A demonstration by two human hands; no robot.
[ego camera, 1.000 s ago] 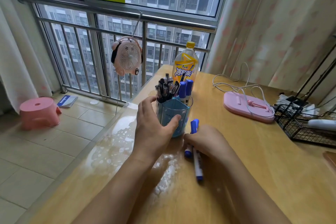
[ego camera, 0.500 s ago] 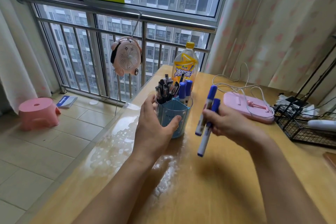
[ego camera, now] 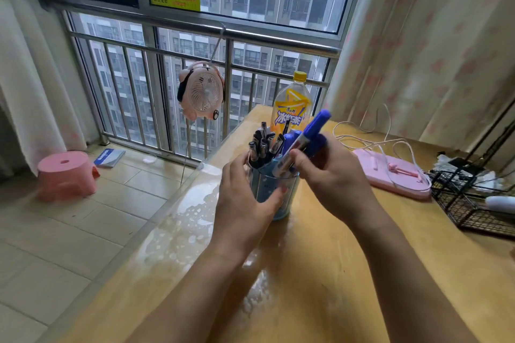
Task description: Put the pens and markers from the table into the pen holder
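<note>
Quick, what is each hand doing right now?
Left hand: closed around the blue translucent pen holder.
Right hand: closed on blue-capped white markers.

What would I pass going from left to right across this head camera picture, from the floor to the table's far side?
Pink stool → blue booklet → pink fan → pen holder → pink stand → black wire basket.

2 hands (ego camera: pixel 245 195), 1 pen holder (ego camera: pixel 274 192), 1 bottle (ego camera: pixel 291 108), 1 fan (ego camera: pixel 202 90)
</note>
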